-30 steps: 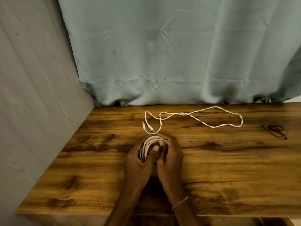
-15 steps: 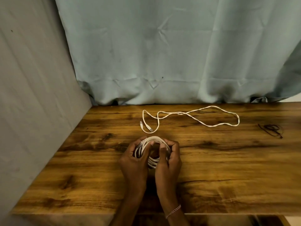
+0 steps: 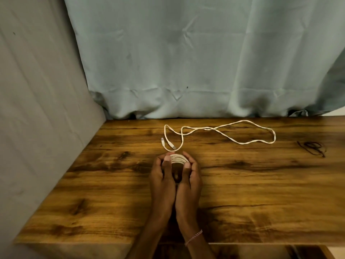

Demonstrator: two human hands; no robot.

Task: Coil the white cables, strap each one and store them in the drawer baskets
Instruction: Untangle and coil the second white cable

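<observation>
White coiled cable [image 3: 178,159] sits between both my hands, upright on edge, just above the bench [image 3: 261,193], a bit below frame centre. Left hand [image 3: 163,176] is curled round the coil's left side, thumb laid on the near face, fingers wrapped behind. Right hand [image 3: 190,176] does the same on the right side, thumb tip against the strands. The heels of both hands are pressed together and only the top arc of the coil shows above the thumbs. Can't tell if the coil touches the wood.

Second white cable [image 3: 220,131] lies loose on the bench from 12 to 2 o'clock of my hands, one long flat loop running out to the right. Its two plug ends [image 3: 172,145] lie side by side at 12 o'clock, near my fingertips but not touching them.

A thin dark tangle [image 3: 313,147], strap or tie, too small to tell, lies at 2 o'clock, well apart, near the right edge.

Thin bracelet [image 3: 193,238] on my right wrist. Teal curtain [image 3: 186,62] hangs behind the bench at 12 o'clock, grey cloth [image 3: 37,109] runs along the 9 o'clock side.
</observation>
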